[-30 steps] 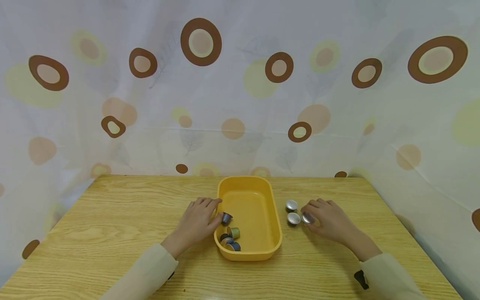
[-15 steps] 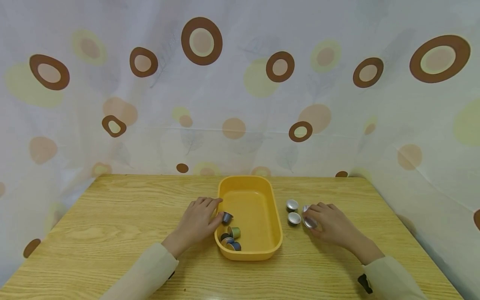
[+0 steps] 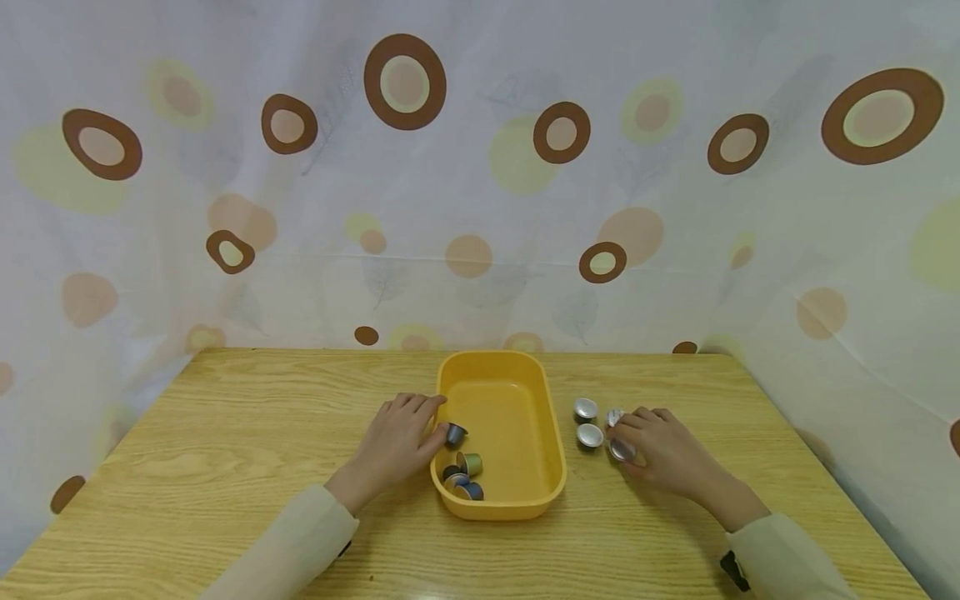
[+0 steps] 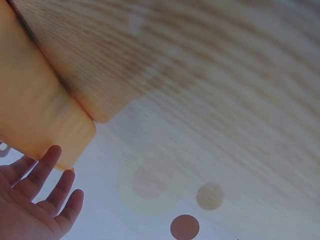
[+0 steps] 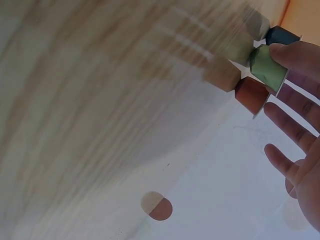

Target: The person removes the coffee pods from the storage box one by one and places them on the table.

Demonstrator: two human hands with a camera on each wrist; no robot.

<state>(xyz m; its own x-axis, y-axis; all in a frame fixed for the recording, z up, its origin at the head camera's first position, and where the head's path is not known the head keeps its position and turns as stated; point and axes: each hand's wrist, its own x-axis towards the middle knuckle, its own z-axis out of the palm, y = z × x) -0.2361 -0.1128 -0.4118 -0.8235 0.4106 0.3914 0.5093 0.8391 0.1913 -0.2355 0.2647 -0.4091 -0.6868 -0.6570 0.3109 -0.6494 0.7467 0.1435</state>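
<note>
Yellow plastic first, in the head view: a tray set on the wooden table, long axis running away from the person. At its left long side, the left hand, fingers relaxed against the rim, thumb just beside a grey capsule inside. Off its right long side, the right hand, with a held capsule pinched between thumb and finger, silver lid showing. Hands well apart, tray between. From tray to held capsule, a line rightward across the short axis, with a silver-lidded capsule in the gap; right hand plainly nearer, left hand away across the tray's full width. In the left wrist view, fingers loosely spread at the tray's end, thumb out of sight; impossible to tell how firm the touch. In the right wrist view, thumb on the held capsule's green wall, an orange capsule just beside, a dark blue capsule on the tray's side.
</note>
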